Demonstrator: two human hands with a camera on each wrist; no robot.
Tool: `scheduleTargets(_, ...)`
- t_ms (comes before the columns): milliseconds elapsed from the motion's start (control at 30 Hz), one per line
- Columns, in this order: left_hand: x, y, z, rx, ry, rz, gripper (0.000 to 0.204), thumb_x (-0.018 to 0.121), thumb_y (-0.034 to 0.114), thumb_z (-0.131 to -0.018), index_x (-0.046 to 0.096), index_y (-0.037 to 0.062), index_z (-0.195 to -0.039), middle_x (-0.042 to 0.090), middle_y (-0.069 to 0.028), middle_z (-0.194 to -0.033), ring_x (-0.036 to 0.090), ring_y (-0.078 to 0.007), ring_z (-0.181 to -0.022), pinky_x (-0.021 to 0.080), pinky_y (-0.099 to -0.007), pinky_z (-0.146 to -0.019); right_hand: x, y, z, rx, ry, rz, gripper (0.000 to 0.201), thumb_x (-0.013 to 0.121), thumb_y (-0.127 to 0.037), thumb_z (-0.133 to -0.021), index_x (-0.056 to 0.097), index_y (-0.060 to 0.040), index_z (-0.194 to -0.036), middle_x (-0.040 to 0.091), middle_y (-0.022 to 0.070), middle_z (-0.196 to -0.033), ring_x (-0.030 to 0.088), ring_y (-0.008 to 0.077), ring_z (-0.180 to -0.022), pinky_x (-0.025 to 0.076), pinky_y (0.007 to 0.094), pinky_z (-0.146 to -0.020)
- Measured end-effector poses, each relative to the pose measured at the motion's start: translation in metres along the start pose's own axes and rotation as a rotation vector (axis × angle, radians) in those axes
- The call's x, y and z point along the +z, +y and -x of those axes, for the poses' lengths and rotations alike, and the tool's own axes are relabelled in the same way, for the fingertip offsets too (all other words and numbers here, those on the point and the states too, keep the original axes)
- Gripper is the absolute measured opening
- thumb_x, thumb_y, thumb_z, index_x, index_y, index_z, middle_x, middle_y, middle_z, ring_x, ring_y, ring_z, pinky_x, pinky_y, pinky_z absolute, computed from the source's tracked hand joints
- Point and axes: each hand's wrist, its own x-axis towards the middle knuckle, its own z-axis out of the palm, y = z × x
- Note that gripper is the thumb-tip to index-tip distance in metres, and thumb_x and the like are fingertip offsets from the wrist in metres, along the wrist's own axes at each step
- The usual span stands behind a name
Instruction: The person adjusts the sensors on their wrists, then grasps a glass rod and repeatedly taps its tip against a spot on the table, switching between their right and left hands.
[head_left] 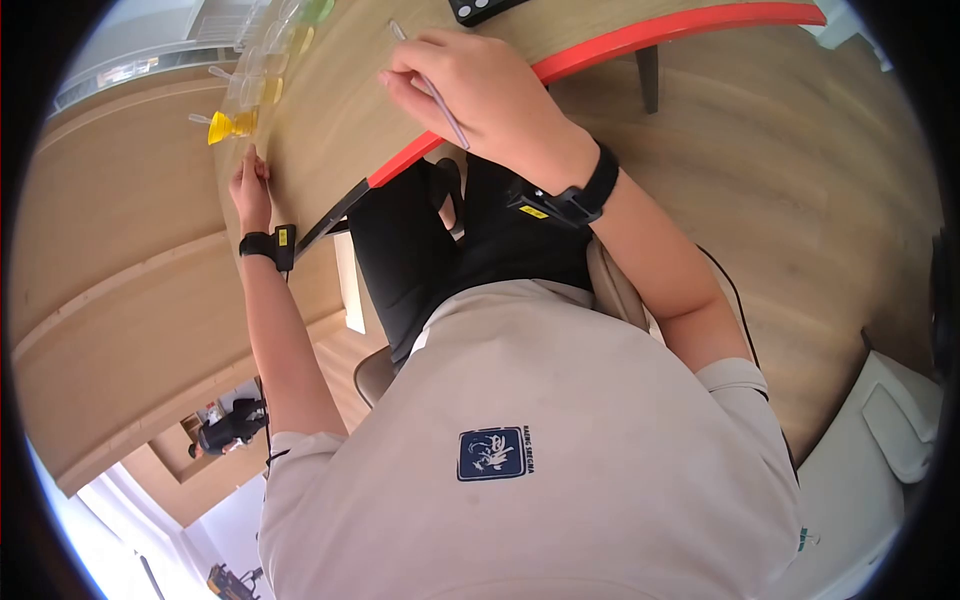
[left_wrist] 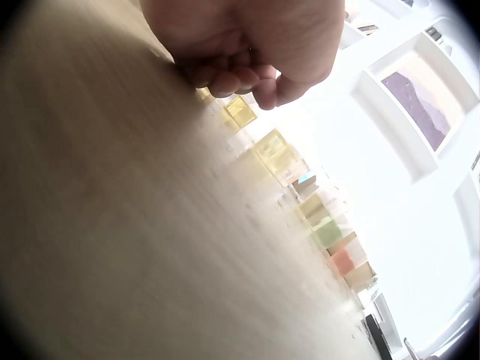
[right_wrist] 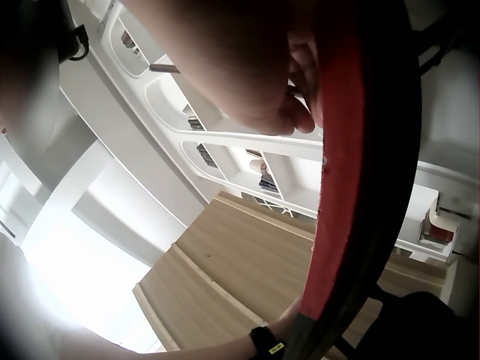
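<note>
My right hand (head_left: 470,95) pinches a slim grey rod (head_left: 443,112) between thumb and fingers, held over the table (head_left: 340,110) near its red edge. One end of that rod (right_wrist: 163,68) sticks out behind the hand in the right wrist view. At the far left of the table, my left hand (head_left: 252,188) rests with loosely curled fingers. Nothing shows between those fingers (left_wrist: 225,81) in the left wrist view. Just beyond them stands a bright yellow container (head_left: 232,126), with a clear dropper-like piece at its side.
A row of clear containers (left_wrist: 274,154) with yellow, green and orange contents runs along the table's far side. A black object with round pale spots (head_left: 485,8) lies at the top. The red edge strip (head_left: 650,32) curves in front of my legs. Another person (head_left: 232,425) is in the background.
</note>
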Motion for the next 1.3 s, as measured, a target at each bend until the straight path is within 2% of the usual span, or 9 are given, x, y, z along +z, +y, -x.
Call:
scheduleTargets(333, -0.007, -0.003, -0.007, -0.026, -0.034, -0.008, 0.035, 0.066, 0.024, -0.101, 0.053, 0.0094, -0.073, 0.046, 0.0008, -0.071, 0.044, -0.0109, -0.067, 0.035, -0.0268, -0.063, -0.002, 0.003, 0.001, -0.019, -0.002, -0.012, 0.010, 0.068, -0.011, -0.088, 0.064, -0.0029, -0.086, 0.062, 0.0139, -0.076, 0.063, 0.0344, -0.069, 0.050, 0.0434, -0.061)
scheduleTargets(633, -0.006, -0.004, -0.007, 0.001, -0.035, 0.010, 0.034, 0.068, 0.024, -0.100, 0.054, 0.0084, -0.074, 0.047, 0.0005, -0.072, 0.045, -0.0111, -0.068, 0.036, -0.0265, -0.064, 0.001, 0.009, 0.001, -0.112, 0.078, -0.007, 0.013, 0.069, -0.013, -0.089, 0.064, -0.0030, -0.082, 0.062, 0.0130, -0.071, 0.064, 0.0332, -0.067, 0.051, 0.0422, -0.058)
scheduleTargets(833, -0.010, -0.010, -0.011, 0.009, -0.035, 0.023, 0.032, 0.069, 0.024, -0.099, 0.055, 0.0077, -0.075, 0.049, 0.0006, -0.073, 0.045, -0.0111, -0.068, 0.037, -0.0267, -0.064, 0.001, 0.010, 0.001, -0.089, 0.062, 0.020, 0.013, 0.069, -0.013, -0.089, 0.063, -0.0037, -0.082, 0.067, 0.0128, -0.078, 0.066, 0.0340, -0.068, 0.051, 0.0424, -0.060)
scheduleTargets(900, -0.010, -0.012, -0.012, 0.004, -0.016, 0.034, 0.032, 0.069, 0.024, -0.099, 0.056, 0.0075, -0.076, 0.049, 0.0006, -0.074, 0.045, -0.0112, -0.069, 0.037, -0.0268, -0.065, 0.001, 0.012, 0.001, -0.164, 0.105, 0.017, 0.013, 0.073, -0.011, -0.089, 0.064, -0.0027, -0.083, 0.065, 0.0102, -0.076, 0.065, 0.0266, -0.062, 0.051, 0.0359, -0.057)
scheduleTargets(933, -0.010, -0.011, -0.013, 0.015, -0.032, 0.026, 0.031, 0.070, 0.024, -0.099, 0.057, 0.0074, -0.076, 0.050, 0.0006, -0.074, 0.045, -0.0111, -0.069, 0.037, -0.0268, -0.065, -0.004, 0.007, -0.001, -0.168, 0.096, 0.012, 0.013, 0.073, -0.011, -0.089, 0.064, -0.0027, -0.083, 0.065, 0.0102, -0.076, 0.065, 0.0266, -0.062, 0.051, 0.0359, -0.057)
scheduleTargets(1000, -0.012, -0.009, -0.005, 0.019, -0.033, 0.019, 0.030, 0.070, 0.024, -0.099, 0.058, 0.0073, -0.077, 0.051, 0.0006, -0.075, 0.046, -0.0110, -0.069, 0.037, -0.0268, -0.065, -0.017, -0.010, -0.005, -0.017, -0.041, -0.014, 0.008, 0.067, -0.008, -0.092, 0.063, -0.0015, -0.093, 0.062, 0.0180, -0.081, 0.065, 0.0350, -0.072, 0.051, 0.0419, -0.064)
scheduleTargets(1100, -0.002, -0.002, 0.001, -0.002, 0.012, 0.009, 0.029, 0.070, 0.024, -0.098, 0.058, 0.0071, -0.077, 0.051, 0.0004, -0.075, 0.046, -0.0110, -0.070, 0.037, -0.0269, -0.066, -0.020, -0.014, -0.008, -0.003, -0.068, -0.021, 0.008, 0.067, -0.008, -0.092, 0.062, -0.0011, -0.092, 0.061, 0.0169, -0.081, 0.064, 0.0347, -0.070, 0.049, 0.0417, -0.062)
scheduleTargets(1200, -0.003, -0.003, -0.001, -0.047, 0.034, 0.021, 0.034, 0.066, 0.023, -0.101, 0.053, 0.0090, -0.072, 0.046, 0.0005, -0.073, 0.044, -0.0116, -0.072, 0.036, -0.0268, -0.067, -0.018, -0.016, -0.009, 0.019, -0.049, -0.020, 0.007, 0.067, -0.006, -0.091, 0.063, -0.0010, -0.093, 0.060, 0.0159, -0.079, 0.063, 0.0336, -0.068, 0.049, 0.0402, -0.062)
scheduleTargets(1300, -0.012, -0.015, -0.011, -0.030, 0.007, 0.019, 0.034, 0.070, 0.023, -0.099, 0.055, 0.0084, -0.072, 0.051, -0.0001, -0.073, 0.046, -0.0112, -0.070, 0.036, -0.0266, -0.067, -0.018, -0.015, -0.009, 0.051, -0.051, -0.042, 0.008, 0.070, -0.004, -0.089, 0.063, -0.0011, -0.092, 0.058, 0.0139, -0.077, 0.061, 0.0302, -0.065, 0.048, 0.0375, -0.059)
